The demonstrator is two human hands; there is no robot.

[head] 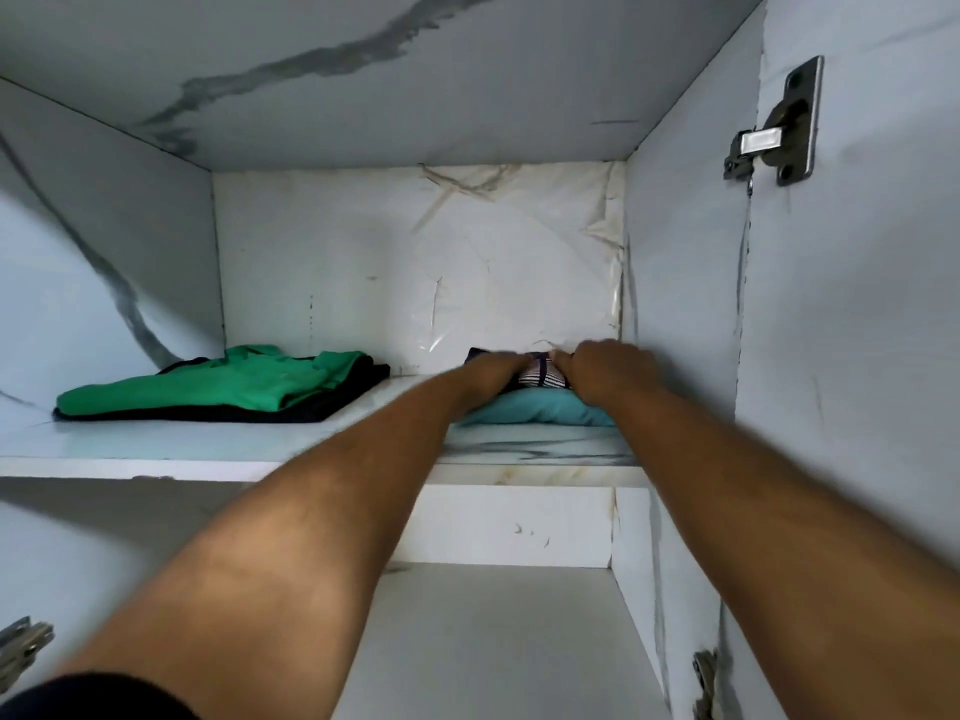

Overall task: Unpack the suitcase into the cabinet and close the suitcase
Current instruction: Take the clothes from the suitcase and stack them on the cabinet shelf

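Both hands, the left hand [496,368] and the right hand [605,374], reach deep into the white marble-look cabinet [363,449]. Their fingers curl down on a soft striped folded cloth [540,377] lying on a teal folded cloth [524,412], right of the frame's middle. It looks light and floppy, so hold both sides.

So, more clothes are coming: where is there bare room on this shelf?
Bare shelf lies between the green and black stack and the teal pile, plus the front strip. The right side is crowded by both hands.
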